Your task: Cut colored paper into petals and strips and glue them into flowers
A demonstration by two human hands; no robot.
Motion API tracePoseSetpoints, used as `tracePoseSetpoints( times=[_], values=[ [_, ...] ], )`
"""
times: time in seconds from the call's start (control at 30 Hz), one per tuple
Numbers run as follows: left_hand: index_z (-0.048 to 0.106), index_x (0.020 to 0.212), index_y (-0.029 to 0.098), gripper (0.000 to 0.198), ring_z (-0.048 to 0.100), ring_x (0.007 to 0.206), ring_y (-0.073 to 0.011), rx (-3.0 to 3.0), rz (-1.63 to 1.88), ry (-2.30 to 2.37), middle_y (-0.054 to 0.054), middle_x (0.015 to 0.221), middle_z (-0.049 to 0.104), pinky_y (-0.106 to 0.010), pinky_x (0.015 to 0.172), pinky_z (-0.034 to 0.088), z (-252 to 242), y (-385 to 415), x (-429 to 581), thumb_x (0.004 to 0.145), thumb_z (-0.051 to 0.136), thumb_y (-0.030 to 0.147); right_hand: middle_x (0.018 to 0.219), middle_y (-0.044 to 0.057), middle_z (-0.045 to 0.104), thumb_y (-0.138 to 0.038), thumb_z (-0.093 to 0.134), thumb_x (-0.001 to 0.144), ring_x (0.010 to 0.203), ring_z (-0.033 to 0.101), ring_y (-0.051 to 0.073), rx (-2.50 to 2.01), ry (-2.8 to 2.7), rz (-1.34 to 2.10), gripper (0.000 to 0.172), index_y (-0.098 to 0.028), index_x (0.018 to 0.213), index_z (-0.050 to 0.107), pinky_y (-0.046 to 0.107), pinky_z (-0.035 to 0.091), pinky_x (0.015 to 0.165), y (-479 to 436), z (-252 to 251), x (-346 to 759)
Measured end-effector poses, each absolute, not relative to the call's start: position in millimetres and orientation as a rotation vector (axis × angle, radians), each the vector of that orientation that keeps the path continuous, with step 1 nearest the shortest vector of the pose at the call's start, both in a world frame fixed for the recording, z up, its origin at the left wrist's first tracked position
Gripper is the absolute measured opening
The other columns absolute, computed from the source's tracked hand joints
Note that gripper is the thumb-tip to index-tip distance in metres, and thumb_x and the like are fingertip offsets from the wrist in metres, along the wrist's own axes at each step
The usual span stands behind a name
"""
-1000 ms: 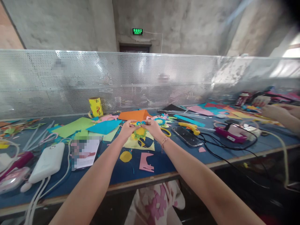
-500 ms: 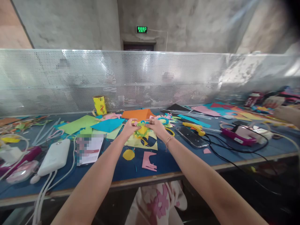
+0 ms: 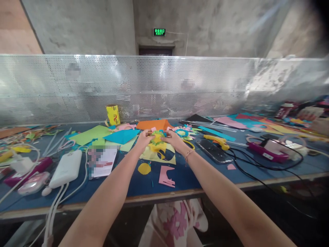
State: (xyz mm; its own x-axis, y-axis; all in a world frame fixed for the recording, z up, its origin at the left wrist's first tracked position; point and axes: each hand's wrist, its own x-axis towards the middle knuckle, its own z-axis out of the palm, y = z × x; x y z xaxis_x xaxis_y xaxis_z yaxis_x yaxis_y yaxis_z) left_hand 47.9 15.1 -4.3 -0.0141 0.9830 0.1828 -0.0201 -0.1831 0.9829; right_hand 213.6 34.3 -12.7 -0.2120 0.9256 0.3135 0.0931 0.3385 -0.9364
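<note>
A small yellow and green paper flower point(image 3: 157, 137) is held between both hands just above the desk. My left hand point(image 3: 144, 140) pinches its left edge with closed fingers, and my right hand point(image 3: 175, 139) grips the right edge the same way. Under the flower lies a pale yellow paper sheet point(image 3: 147, 155) with shapes cut out of it. Nearer to me are a round yellow paper disc point(image 3: 144, 168) and a notched pink paper scrap point(image 3: 166, 177). Just right of my right hand sits a blue paper flower point(image 3: 182, 132).
Left of my arms are a phone point(image 3: 105, 164) and a white power bank point(image 3: 66, 168) with cables. To the right lie a dark phone point(image 3: 214, 151), a yellow-handled tool point(image 3: 218, 141) and a purple power strip point(image 3: 267, 153). A perforated metal screen point(image 3: 154, 89) borders the desk's back.
The paper flower has been tilted in my fingers, so its yellow middle now shows between them. Both hands keep their hold. My view has swung slightly left.
</note>
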Motion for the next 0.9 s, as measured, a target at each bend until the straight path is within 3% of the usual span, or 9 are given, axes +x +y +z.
tracePoseSetpoints(
  times=[0.2, 0.43, 0.67, 0.9],
  values=[
    [0.06, 0.099, 0.015, 0.037, 0.06, 0.07, -0.014, 1.314, 1.286, 1.146, -0.006, 0.085, 0.065, -0.02, 0.054, 0.044, 2, 11, 47, 0.062, 0.064, 0.015, 0.073, 0.002, 0.063, -0.031, 0.073, 0.056, 0.069, 0.058, 0.014, -0.956, -1.619, 1.067, 0.025, -0.015, 0.073, 0.063, 0.029, 0.047, 0.068, 31, -9, 217],
    [0.056, 0.095, 0.015, 0.044, 0.06, 0.071, -0.0136, 1.186, 1.2, 1.091, -0.008, 0.091, 0.062, -0.027, 0.062, 0.051, 5, 5, 48, 0.056, 0.075, 0.018, 0.071, 0.001, 0.063, -0.032, 0.075, 0.052, 0.064, 0.057, 0.012, -0.975, -1.448, 1.091, 0.032, -0.015, 0.075, 0.061, 0.026, 0.047, 0.065, 34, -11, 216],
    [0.061, 0.075, 0.011, 0.023, 0.059, 0.062, -0.0093, 1.24, 1.218, 1.096, -0.005, 0.075, 0.063, -0.023, 0.061, 0.051, 3, 4, 49, 0.06, 0.074, 0.023, 0.084, 0.005, 0.067, -0.036, 0.073, 0.056, 0.07, 0.061, 0.014, -0.889, -1.474, 1.258, 0.032, -0.016, 0.079, 0.062, 0.027, 0.048, 0.065, 32, -10, 213],
    [0.061, 0.079, 0.013, 0.035, 0.059, 0.063, -0.0113, 1.244, 1.228, 1.123, -0.004, 0.073, 0.062, -0.025, 0.06, 0.051, -3, 10, 50, 0.052, 0.08, 0.025, 0.075, 0.004, 0.067, -0.037, 0.077, 0.052, 0.065, 0.061, 0.015, -0.926, -1.493, 1.178, 0.036, -0.015, 0.078, 0.064, 0.029, 0.049, 0.063, 33, -11, 216]
  ],
)
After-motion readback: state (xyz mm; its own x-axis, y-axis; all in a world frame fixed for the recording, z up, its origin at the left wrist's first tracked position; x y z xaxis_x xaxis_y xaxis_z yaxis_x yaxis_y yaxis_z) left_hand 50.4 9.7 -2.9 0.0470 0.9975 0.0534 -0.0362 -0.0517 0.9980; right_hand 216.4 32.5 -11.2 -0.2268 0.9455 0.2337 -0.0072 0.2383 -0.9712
